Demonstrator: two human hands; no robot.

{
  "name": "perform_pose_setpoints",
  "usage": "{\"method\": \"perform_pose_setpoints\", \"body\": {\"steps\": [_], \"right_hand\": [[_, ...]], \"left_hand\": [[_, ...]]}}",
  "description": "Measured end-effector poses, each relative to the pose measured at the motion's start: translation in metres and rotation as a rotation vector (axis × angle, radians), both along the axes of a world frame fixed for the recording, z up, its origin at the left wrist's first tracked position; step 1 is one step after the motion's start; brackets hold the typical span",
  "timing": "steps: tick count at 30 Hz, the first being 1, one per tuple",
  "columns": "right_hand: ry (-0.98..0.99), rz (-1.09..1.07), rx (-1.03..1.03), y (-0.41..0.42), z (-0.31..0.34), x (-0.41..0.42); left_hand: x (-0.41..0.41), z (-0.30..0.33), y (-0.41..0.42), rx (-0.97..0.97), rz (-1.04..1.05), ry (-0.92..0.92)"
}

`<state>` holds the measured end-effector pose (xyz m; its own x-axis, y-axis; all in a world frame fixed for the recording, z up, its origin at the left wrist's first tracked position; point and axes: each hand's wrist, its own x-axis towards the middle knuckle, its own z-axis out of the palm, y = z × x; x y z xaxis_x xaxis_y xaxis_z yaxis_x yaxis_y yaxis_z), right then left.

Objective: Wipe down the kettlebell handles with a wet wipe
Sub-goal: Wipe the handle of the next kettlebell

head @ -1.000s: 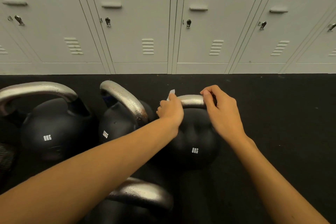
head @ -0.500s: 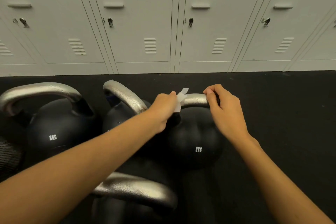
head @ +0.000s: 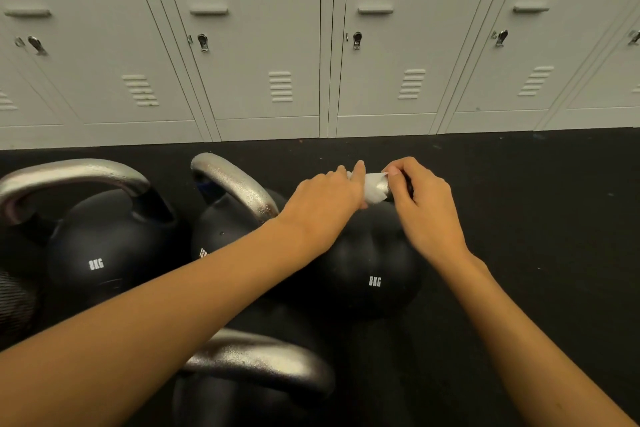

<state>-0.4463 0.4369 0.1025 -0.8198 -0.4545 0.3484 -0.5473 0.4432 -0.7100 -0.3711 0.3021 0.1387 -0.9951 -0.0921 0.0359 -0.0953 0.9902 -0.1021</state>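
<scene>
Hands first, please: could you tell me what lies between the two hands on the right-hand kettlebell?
In the head view, the white wet wipe lies between the left hand and right hand, wrapped over the kettlebell handle, which it hides there.

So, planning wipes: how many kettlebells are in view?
4: far left, behind the left arm, under both hands, and bottom centre. More may sit out of frame.

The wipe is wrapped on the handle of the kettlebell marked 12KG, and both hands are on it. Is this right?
Not quite. In the head view the wipe is on the handle of the right kettlebell, marked 8KG, not 12KG. The left hand and right hand are both on it.
</scene>
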Motion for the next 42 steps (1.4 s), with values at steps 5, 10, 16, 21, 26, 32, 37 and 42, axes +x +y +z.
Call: {"method": "perform_pose_setpoints", "body": {"steps": [5, 10, 16, 21, 26, 32, 37, 42], "right_hand": [[-0.007, 0.009, -0.003, 0.002, 0.0, 0.0], [0.012, 0.003, -0.005, 0.001, -0.002, -0.001], [0.044, -0.014, 0.004, 0.0, -0.005, -0.001], [0.045, -0.001, -0.008, 0.0, -0.004, -0.002], [0.023, -0.002, -0.003, 0.001, -0.004, -0.001], [0.017, -0.003, -0.006, 0.001, -0.005, -0.001], [0.035, -0.006, -0.012, 0.001, -0.005, -0.001], [0.048, 0.001, -0.007, 0.001, -0.006, -0.002]], "left_hand": [[0.013, -0.014, -0.011, 0.171, -0.016, 0.082], [0.021, -0.03, -0.016, 0.444, 0.242, 0.07], [0.008, -0.016, -0.006, 0.281, 0.111, 0.117], [0.002, -0.014, -0.001, 0.085, -0.098, 0.124], [0.014, -0.019, -0.014, 0.483, 0.131, 0.131], [0.021, -0.031, -0.022, 0.807, 0.308, -0.057], [0.016, -0.024, -0.016, 1.153, 0.342, -0.105], [-0.005, -0.001, -0.002, 1.176, 0.261, 0.008]]}}
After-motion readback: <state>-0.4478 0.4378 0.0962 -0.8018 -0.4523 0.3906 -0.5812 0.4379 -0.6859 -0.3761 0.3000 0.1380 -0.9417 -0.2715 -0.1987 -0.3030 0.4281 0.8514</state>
